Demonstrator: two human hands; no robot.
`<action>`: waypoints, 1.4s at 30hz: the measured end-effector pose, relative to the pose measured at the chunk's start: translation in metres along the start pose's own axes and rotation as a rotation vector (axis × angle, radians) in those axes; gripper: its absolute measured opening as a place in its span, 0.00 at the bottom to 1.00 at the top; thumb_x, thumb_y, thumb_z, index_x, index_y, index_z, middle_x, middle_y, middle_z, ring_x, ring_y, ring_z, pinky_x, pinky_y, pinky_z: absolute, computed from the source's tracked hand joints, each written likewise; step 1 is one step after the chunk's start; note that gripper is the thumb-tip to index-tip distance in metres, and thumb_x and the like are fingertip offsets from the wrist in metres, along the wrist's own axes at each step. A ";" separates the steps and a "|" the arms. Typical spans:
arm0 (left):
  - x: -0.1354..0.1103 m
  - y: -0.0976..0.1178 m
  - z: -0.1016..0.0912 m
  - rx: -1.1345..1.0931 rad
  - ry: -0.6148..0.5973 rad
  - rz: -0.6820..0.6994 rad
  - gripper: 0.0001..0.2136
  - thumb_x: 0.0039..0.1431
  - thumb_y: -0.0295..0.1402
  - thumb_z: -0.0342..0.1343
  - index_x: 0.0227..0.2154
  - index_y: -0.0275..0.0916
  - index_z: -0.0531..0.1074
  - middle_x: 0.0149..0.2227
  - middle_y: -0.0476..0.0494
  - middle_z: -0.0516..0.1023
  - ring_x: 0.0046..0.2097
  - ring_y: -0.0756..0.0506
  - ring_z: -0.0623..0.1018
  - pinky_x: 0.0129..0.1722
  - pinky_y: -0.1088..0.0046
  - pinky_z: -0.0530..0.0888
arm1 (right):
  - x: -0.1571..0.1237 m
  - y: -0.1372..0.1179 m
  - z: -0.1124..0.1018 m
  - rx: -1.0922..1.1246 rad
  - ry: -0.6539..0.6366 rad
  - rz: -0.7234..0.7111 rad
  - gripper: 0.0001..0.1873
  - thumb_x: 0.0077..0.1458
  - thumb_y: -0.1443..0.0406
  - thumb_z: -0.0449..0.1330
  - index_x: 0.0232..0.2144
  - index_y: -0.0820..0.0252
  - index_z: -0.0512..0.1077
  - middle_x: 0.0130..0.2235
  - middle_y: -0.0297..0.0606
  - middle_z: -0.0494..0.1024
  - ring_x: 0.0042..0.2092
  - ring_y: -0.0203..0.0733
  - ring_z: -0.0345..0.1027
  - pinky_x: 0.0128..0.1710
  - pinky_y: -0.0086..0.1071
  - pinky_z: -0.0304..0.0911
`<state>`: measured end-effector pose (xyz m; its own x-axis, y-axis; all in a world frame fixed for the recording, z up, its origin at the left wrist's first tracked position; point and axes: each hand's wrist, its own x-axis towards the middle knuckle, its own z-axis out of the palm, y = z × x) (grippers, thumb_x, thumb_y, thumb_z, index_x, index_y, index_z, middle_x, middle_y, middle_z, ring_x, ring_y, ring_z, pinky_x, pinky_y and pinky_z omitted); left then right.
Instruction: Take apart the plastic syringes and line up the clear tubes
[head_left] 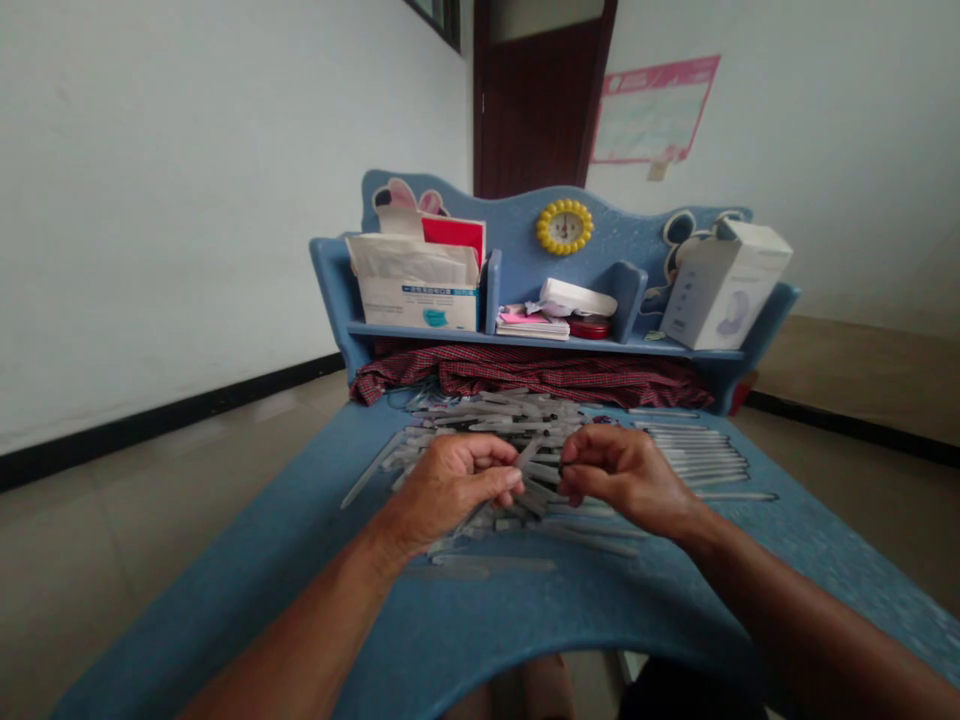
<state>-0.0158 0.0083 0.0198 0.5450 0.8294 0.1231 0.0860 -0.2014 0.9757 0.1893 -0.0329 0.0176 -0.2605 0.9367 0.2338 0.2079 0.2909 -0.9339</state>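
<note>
Above the bench (600, 605), the left hand (466, 470) pinched a pale tube (531, 450) over the loose pile (510, 408), while the right hand (626, 470) looked closed on a small dark piece, too small to identify. Good technique here probably meant light fingertip pressure, both parts kept in line, and knuckles off the neat row (701, 455) to the right
</note>
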 end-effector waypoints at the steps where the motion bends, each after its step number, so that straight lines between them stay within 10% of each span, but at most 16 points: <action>1: 0.000 0.000 0.001 -0.008 -0.010 -0.006 0.07 0.48 0.32 0.58 0.30 0.34 0.73 0.25 0.47 0.77 0.24 0.52 0.74 0.26 0.76 0.69 | 0.002 0.000 0.000 0.126 0.039 0.008 0.05 0.48 0.67 0.59 0.29 0.62 0.65 0.25 0.33 0.75 0.26 0.35 0.70 0.28 0.29 0.65; 24: -0.001 -0.004 0.004 0.075 -0.078 -0.092 0.09 0.47 0.32 0.57 0.31 0.32 0.73 0.24 0.47 0.76 0.25 0.51 0.74 0.26 0.76 0.68 | 0.007 0.011 0.011 0.435 0.051 -0.055 0.10 0.48 0.63 0.65 0.29 0.61 0.68 0.24 0.33 0.77 0.23 0.36 0.72 0.26 0.30 0.68; 42: -0.001 -0.003 0.005 0.225 -0.133 -0.100 0.09 0.47 0.33 0.55 0.30 0.33 0.72 0.23 0.50 0.74 0.25 0.52 0.71 0.24 0.78 0.67 | -0.002 0.024 0.000 -0.117 0.032 -0.158 0.07 0.53 0.63 0.59 0.35 0.61 0.70 0.24 0.33 0.73 0.25 0.35 0.68 0.26 0.28 0.63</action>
<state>-0.0119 0.0055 0.0154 0.6280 0.7781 -0.0113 0.3195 -0.2446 0.9155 0.1948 -0.0272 -0.0054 -0.2688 0.8827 0.3855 0.2750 0.4539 -0.8476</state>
